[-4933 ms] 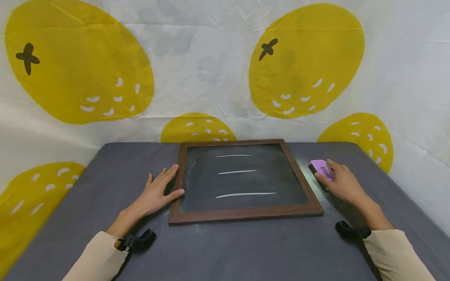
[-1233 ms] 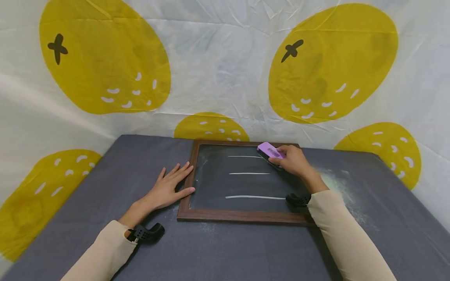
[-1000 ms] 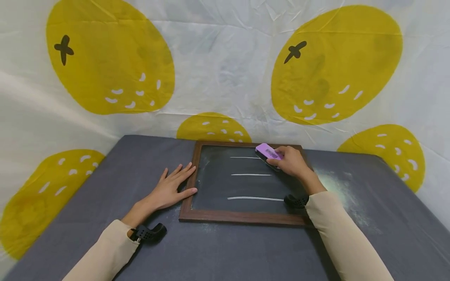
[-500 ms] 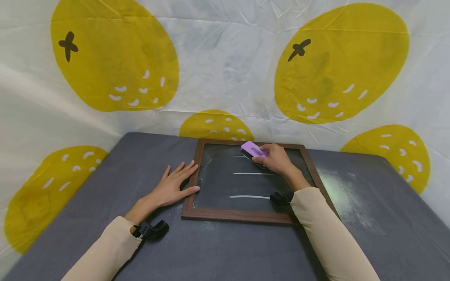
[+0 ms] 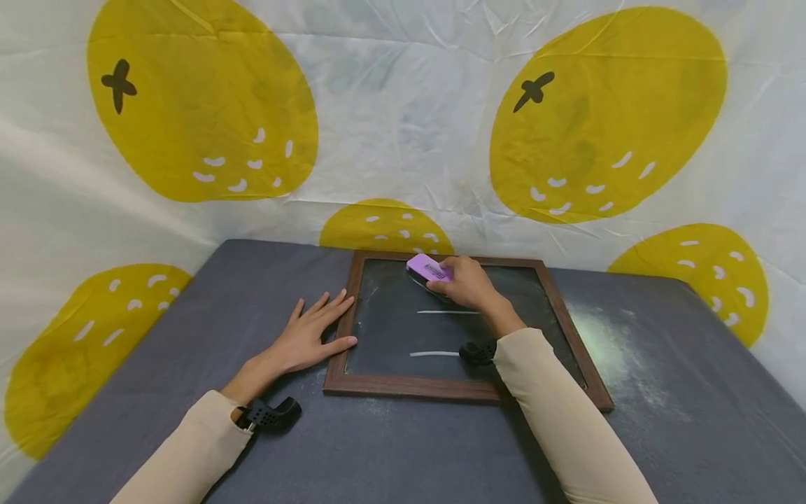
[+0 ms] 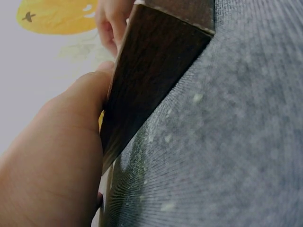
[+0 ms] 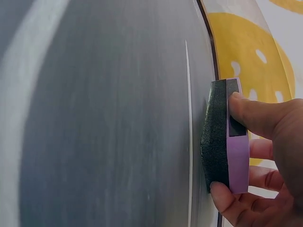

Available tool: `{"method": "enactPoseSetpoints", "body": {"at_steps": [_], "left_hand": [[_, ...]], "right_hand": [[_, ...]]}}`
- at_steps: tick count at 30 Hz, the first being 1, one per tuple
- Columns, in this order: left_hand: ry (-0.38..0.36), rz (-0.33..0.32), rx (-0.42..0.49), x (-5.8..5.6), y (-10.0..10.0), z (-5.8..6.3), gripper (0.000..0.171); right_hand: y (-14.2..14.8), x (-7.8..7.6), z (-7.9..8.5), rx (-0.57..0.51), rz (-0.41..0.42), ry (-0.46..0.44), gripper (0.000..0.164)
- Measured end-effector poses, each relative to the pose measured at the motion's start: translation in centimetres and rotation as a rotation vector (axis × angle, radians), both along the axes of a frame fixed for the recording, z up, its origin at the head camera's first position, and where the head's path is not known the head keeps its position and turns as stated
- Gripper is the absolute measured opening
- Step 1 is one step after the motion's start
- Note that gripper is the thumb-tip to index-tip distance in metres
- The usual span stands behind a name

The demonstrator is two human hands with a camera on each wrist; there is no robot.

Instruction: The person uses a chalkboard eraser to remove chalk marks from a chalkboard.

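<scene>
A framed chalkboard (image 5: pixel 390 336) with a brown wooden frame lies on the grey-covered table. My right hand (image 5: pixel 469 283) grips a purple chalkboard eraser (image 5: pixel 425 267) near the board's far edge, with its black felt side (image 7: pixel 215 137) toward the slate. Thumb and fingers pinch its sides in the right wrist view. Nearer to me, two white chalk lines show: a middle one (image 5: pixel 447 312) and a lower one (image 5: pixel 434 354), both partly hidden by my right arm. My left hand (image 5: pixel 308 336) rests spread, its fingertips and thumb on the frame's left side (image 6: pixel 151 71).
Pale chalk dust (image 5: pixel 617 357) marks the table cloth (image 5: pixel 390 455) right of the board. Behind the table hangs a white cloth (image 5: pixel 403 105) with large yellow fruit prints. A black wrist-camera band (image 5: pixel 271 414) sits on each wrist.
My right hand took the eraser from the table right of the board onto the slate, then slid it left along the top chalk line, which no longer shows. My left hand stays at the frame.
</scene>
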State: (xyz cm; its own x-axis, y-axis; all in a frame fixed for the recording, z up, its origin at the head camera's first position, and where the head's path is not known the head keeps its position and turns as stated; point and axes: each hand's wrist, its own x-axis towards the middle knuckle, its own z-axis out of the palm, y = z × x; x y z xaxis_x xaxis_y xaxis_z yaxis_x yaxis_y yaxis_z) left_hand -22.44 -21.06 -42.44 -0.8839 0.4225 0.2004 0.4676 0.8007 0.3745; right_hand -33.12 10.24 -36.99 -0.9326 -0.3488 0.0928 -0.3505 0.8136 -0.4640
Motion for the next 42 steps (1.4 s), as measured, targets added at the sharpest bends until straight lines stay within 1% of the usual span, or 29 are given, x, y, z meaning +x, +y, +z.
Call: {"method": "enactPoseSetpoints", "body": {"at_steps": [4,9,15,19,22,27,30,33,38,42], "left_hand": [[0.001,0.001,-0.002,0.0,0.0,-0.1,0.080],[0.003,0.004,0.000,0.0,0.0,-0.2,0.080],[0.006,0.026,-0.007,0.1,0.1,0.0,0.081],[-0.007,0.047,-0.035,0.4,0.5,0.3,0.085],[-0.013,0.054,-0.045,0.6,0.8,0.5,0.085],[-0.011,0.060,-0.044,0.7,0.8,0.6,0.083],[-0.012,0.065,-0.051,0.7,0.9,0.6,0.083],[-0.012,0.064,-0.054,0.7,0.9,0.6,0.083],[-0.011,0.060,-0.052,0.6,0.9,0.6,0.082],[-0.016,0.060,-0.052,0.6,0.9,0.8,0.082]], "right_hand": [[-0.8,0.1,-0.1,0.013,-0.001,-0.001,0.054],[-1.7,0.3,0.0,0.025,0.024,-0.006,0.054],[-2.2,0.5,0.1,0.060,0.047,0.023,0.053],[-2.0,0.8,0.0,0.102,0.067,0.022,0.054],[-1.7,1.1,0.1,0.127,0.066,0.012,0.054],[-1.0,1.1,0.4,0.130,0.085,0.011,0.054],[0.0,0.9,0.5,0.126,0.091,0.002,0.054],[1.5,0.7,0.6,0.122,0.074,-0.007,0.054],[4.6,0.4,0.9,0.120,0.052,-0.013,0.054],[7.2,0.3,1.0,0.121,0.048,0.011,0.054]]}}
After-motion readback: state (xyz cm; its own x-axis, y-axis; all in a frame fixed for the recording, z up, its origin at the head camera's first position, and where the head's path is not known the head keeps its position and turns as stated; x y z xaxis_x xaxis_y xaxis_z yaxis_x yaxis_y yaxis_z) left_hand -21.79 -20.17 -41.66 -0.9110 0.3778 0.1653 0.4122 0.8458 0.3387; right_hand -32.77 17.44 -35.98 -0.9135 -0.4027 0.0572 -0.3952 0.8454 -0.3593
